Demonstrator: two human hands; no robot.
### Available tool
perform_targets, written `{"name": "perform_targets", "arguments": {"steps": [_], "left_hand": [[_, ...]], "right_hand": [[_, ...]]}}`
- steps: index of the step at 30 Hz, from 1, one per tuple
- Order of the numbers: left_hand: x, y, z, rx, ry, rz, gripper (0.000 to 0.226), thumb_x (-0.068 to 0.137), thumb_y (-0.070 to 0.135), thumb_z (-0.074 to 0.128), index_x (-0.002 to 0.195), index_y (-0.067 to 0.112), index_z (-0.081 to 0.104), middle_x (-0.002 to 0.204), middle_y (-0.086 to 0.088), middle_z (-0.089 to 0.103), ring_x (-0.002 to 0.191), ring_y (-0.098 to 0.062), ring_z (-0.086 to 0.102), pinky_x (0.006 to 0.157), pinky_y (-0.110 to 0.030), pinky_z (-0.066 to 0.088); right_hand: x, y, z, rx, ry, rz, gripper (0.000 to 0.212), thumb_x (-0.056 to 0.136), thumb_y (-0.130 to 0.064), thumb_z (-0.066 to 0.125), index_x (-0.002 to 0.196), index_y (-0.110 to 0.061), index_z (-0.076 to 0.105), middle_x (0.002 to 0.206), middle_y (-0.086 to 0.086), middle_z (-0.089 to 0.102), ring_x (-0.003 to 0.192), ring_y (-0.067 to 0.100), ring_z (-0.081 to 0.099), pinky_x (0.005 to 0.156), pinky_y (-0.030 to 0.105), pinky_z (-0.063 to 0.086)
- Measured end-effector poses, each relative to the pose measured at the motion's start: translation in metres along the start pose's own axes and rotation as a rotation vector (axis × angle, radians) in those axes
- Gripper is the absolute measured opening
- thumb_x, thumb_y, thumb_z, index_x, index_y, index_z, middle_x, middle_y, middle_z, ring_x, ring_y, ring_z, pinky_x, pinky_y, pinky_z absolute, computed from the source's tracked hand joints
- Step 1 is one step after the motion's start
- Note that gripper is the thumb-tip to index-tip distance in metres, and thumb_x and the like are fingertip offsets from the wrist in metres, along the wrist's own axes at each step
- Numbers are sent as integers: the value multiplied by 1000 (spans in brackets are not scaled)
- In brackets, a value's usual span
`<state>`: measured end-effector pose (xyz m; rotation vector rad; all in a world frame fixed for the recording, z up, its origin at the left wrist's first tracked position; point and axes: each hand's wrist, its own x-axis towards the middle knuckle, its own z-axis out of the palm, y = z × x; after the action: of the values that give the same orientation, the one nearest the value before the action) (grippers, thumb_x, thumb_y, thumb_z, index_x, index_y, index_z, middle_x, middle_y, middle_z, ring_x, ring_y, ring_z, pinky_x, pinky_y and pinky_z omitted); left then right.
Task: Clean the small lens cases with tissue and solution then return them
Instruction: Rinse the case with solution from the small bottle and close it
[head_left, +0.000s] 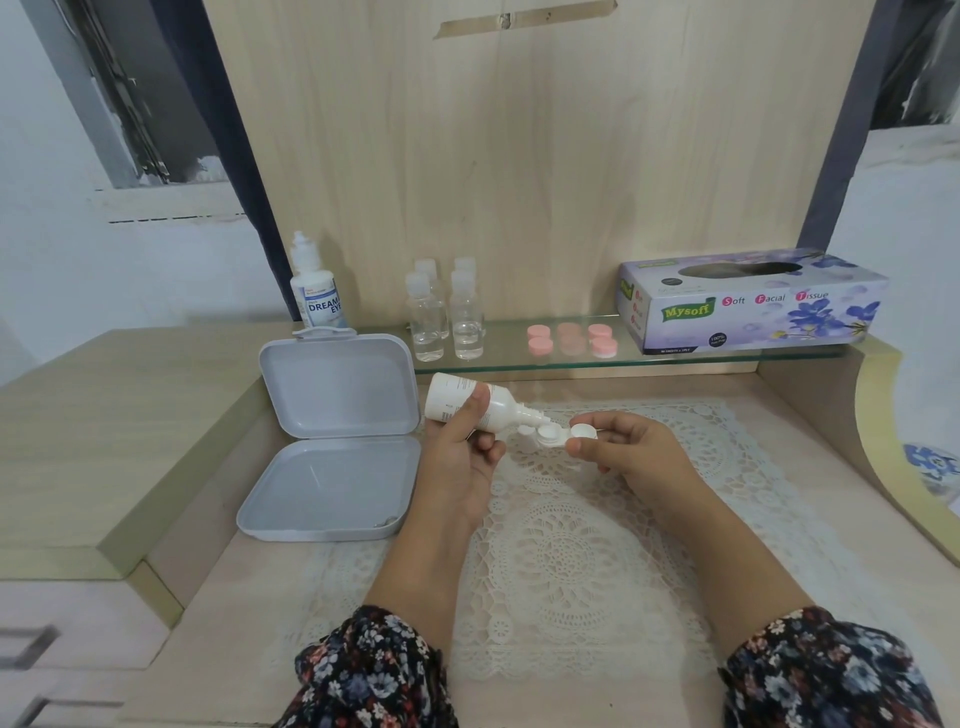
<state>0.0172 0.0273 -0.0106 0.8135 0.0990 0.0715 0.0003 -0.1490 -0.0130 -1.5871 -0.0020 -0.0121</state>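
the left hand (457, 457) holds the solution bottle (478, 402), tipped over the open lens case (558, 434) pinched in the right hand (634, 457). wiping with tissue and returning seem left to do.

A single head-worn wide-angle camera looks forward and down from the seated person's position. It faces the wooden back panel (519, 156), with the lace mat (571, 545) close below and the glass shelf (675, 358) beyond. Both forearms enter from the bottom edge. Wide-angle distortion bends the frame edges.
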Motion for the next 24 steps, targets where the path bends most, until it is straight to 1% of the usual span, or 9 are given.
{"name": "perform_targets", "arguments": {"steps": [7, 15, 19, 24], "left_hand": [[0, 0, 0, 4, -4, 0, 47, 66, 23, 74, 106, 9, 53, 70, -1, 63, 45, -6, 37, 41, -19, 34], [0, 0, 0, 7, -25, 9, 42, 68, 23, 73, 102, 9, 53, 67, 1, 62, 45, -6, 36, 41, -19, 33], [0, 1, 0, 5, -21, 11, 42, 68, 23, 72, 103, 9, 53, 67, 1, 63, 44, -6, 36, 41, -19, 32], [-1, 1, 0, 3, -15, 14, 38, 68, 22, 72, 99, 10, 54, 65, 2, 62, 44, -6, 36, 41, -19, 32]], "right_hand": [[-1, -2, 1, 6, -1, -4, 23, 76, -7, 78, 97, -11, 73, 64, -7, 68, 49, -3, 53, 50, 9, 41], [-1, -3, 1, -11, 2, -6, 23, 76, -6, 77, 98, -10, 72, 63, -8, 67, 49, -4, 54, 51, 9, 41], [-2, -3, 1, -12, 4, -10, 24, 76, -7, 77, 99, -10, 72, 64, -7, 68, 49, -4, 54, 51, 8, 41], [-1, -3, 1, -14, 8, -8, 24, 76, -7, 77, 99, -10, 72, 67, -5, 68, 50, -4, 54, 51, 8, 41]]}}
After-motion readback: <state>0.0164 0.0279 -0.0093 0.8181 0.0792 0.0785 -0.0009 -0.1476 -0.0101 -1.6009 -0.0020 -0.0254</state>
